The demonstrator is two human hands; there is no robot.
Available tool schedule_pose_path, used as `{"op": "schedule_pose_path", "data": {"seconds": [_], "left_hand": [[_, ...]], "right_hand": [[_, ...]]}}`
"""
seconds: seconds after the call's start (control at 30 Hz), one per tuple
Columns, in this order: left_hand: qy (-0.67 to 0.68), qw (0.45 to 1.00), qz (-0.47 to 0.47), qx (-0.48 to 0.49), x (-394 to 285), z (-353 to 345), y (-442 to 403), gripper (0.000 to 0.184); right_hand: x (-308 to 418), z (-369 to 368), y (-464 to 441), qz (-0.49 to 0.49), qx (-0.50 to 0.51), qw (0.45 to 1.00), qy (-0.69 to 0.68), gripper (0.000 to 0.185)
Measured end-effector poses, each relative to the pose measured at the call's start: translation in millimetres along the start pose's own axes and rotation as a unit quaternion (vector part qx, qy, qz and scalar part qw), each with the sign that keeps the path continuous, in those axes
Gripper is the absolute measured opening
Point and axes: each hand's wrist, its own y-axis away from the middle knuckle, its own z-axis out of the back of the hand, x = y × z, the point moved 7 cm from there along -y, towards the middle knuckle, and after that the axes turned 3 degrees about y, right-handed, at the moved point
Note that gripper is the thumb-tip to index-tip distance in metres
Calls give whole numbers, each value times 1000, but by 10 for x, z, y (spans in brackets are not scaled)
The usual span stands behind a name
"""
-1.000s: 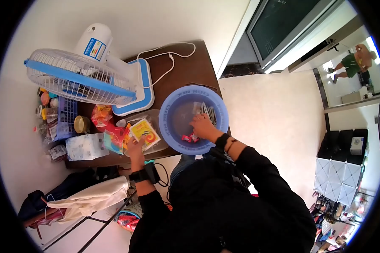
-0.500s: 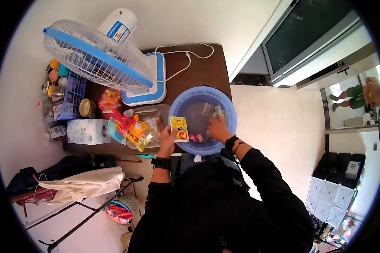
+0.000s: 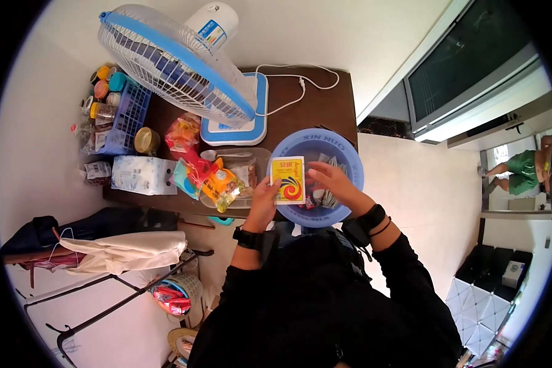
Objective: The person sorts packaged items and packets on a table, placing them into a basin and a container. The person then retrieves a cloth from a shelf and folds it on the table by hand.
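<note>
My left hand [image 3: 264, 200] grips a flat yellow packet [image 3: 288, 180] with a red and blue swirl, held upright above the left part of a blue plastic basin [image 3: 316, 138]. Just right of the packet is my right hand [image 3: 334, 183], fingers apart and close to the packet's edge. Inside the basin lie several thin packets [image 3: 336, 167] and small red wrapped pieces, partly hidden by my right hand. Left of the basin, a clear tray [image 3: 262, 161] holds a spoon and bagged food, with an orange and yellow bag [image 3: 221, 186] beside my left hand.
A blue and white fan [image 3: 233, 126] stands on the brown table [image 3: 313, 98], its white cable behind the basin. A purple basket [image 3: 133, 113], a tissue pack [image 3: 142, 175] and jars are at the left. A person [image 3: 524, 172] is far right.
My left hand has lifted the yellow packet from the tray area to over the basin. My right hand has risen from the basin's contents towards the packet. The camera view has shifted.
</note>
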Motion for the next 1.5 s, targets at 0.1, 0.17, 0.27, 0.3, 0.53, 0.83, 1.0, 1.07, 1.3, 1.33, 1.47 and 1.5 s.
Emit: {"op": "schedule_pose_path", "data": {"seconds": [0.1, 0.17, 0.27, 0.3, 0.53, 0.83, 1.0, 1.07, 1.3, 1.33, 1.47, 1.5], "left_hand": [[-33, 999, -2, 29, 50, -158, 21, 19], [-76, 996, -1, 38, 130, -104, -16, 20], [-189, 980, -51, 21, 133, 89, -62, 21], [-192, 979, -62, -1, 48, 118, -32, 21], [-181, 978, -77, -70, -214, 723, 169, 18], [-145, 981, -53, -114, -216, 1022, 273, 17], [-145, 984, -34, -99, -193, 923, 176, 13], [-146, 984, -28, -95, -203, 861, 149, 14], [-142, 986, -25, -87, -181, 884, 119, 13], [-145, 985, -22, -91, -177, 906, 103, 13], [-152, 984, -25, -88, -173, 948, 112, 15], [-150, 986, -23, -75, -163, 905, 114, 15]], "right_hand": [[84, -213, 37, -40, 54, 993, -96, 37], [57, -204, 20, -22, 35, 997, -68, 27], [-115, 159, -71, -13, -40, 998, -53, 22], [-213, 375, -101, -7, -110, 991, -79, 19], [-520, 1518, 136, -21, -300, 894, 331, 27], [-403, 1266, 401, -43, -278, 836, 471, 21], [-512, 1135, 226, -126, -299, 768, 552, 12], [-400, 961, 179, -88, -268, 749, 599, 11], [-529, 983, -33, -117, -208, 734, 636, 12], [-474, 1009, -43, -116, -217, 732, 635, 12], [-387, 936, -23, -71, -224, 726, 646, 11], [-485, 935, -71, -93, -200, 746, 629, 11]]}}
